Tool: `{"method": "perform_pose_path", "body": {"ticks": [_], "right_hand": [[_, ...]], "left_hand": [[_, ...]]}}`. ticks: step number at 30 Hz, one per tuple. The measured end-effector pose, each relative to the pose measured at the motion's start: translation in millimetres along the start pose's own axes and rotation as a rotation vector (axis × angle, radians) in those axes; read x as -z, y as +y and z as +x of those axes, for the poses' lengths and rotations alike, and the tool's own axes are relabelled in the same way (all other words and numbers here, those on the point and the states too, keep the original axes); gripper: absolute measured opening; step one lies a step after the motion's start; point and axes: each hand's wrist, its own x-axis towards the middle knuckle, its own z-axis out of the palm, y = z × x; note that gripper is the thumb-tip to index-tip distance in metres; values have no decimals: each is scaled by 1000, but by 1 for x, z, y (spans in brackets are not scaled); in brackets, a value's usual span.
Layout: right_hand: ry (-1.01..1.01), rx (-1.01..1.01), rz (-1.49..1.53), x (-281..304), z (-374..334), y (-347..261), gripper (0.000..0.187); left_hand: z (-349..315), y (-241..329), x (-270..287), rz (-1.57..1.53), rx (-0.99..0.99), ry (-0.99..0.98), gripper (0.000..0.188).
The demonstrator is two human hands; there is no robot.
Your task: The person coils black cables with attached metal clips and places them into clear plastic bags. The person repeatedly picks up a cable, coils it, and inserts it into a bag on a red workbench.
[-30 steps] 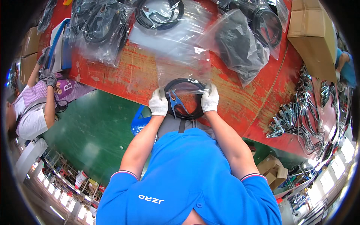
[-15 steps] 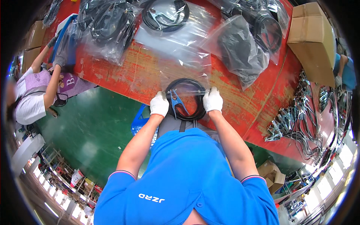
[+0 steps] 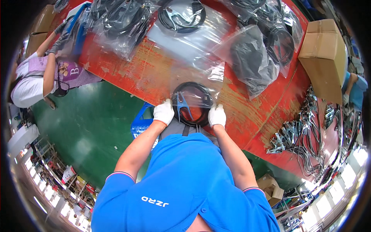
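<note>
A coil of black cable (image 3: pixel 189 86) with a blue-and-silver spring clamp (image 3: pixel 183 103) lies at the table's near edge in front of me. Its far part sits inside a clear plastic bag (image 3: pixel 197 73), whose open edge crosses the coil; the near part is outside. On the coil's left side my left hand (image 3: pixel 164 112), in a white glove, is closed around the rim. My right hand (image 3: pixel 217 116), gloved the same way, grips the right side of the coil by the bag's edge. Both sets of fingertips are partly hidden.
A stack of flat clear bags (image 3: pixel 174 40) bears another cable coil (image 3: pixel 181 17). Bagged coils (image 3: pixel 121 23) lie far left, more bagged cable (image 3: pixel 253 54) far right. A cardboard box (image 3: pixel 322 58) and piled metal clamps (image 3: pixel 288 133) stand right. Another person (image 3: pixel 34 83) works at left.
The bag's open edge has come nearer to me over the coil, covering more of it and the clamp. Both hands have stayed at the coil's sides, shifting slightly nearer to me.
</note>
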Motion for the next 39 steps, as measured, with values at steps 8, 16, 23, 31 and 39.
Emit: {"method": "perform_pose_path", "body": {"ticks": [8, 16, 23, 31, 39], "right_hand": [[-105, 333, -243, 6, -9, 22, 51], [69, 49, 192, -17, 15, 30, 49], [8, 0, 285, -42, 12, 52, 48], [-17, -76, 566, 15, -27, -12, 58], [-130, 263, 369, 63, -15, -10, 39]], "left_hand": [[-37, 7, 0, -20, -73, 85, 17], [-39, 5, -27, -141, -44, 147, 22], [-48, -4, -43, -111, -64, 137, 21], [-55, 7, -27, -8, -100, -11, 26], [-59, 9, 48, -378, -12, 0, 40]]}}
